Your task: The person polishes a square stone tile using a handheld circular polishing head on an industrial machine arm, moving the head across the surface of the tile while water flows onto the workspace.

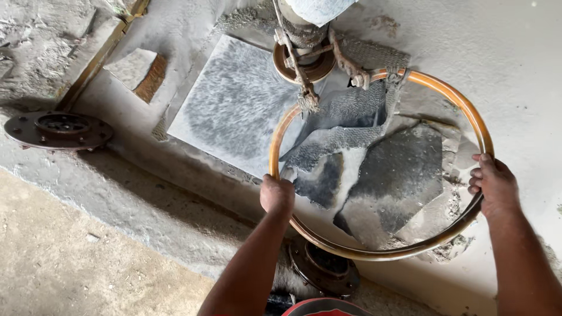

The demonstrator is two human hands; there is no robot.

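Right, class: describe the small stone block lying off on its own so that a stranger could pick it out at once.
Start at the big orange ring that the left hand and right hand grip. Go up and left across the large pale square slab. Just beyond its corner lies the small stone block, alone in having a rusty brown side face.

Both bare forearms reached forward and apart. The left hand [277, 195] was clenched in a fist-like grip, knuckles up; the right hand [494, 184] curled its fingers [475, 181] inward, wrist straight.
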